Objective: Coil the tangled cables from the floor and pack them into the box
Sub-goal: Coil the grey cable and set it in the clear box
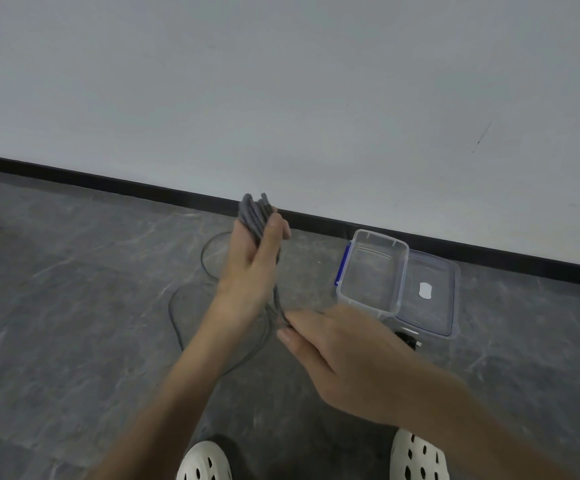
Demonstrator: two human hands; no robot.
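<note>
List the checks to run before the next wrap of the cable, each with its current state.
1. Coil secured: left hand grips the loops of the grey cable: ok.
2. Feed controlled: right hand pinches the strand below the coil: ok.
3. Cable fully gathered: trailing length lies on the floor: not ok.
4. Trailing length free of knots: partly hidden behind the arms: cannot tell.
5. Box ready: open, empty, lid off: ok.
6. Black plug by the box belongs to this cable: cannot tell.
</note>
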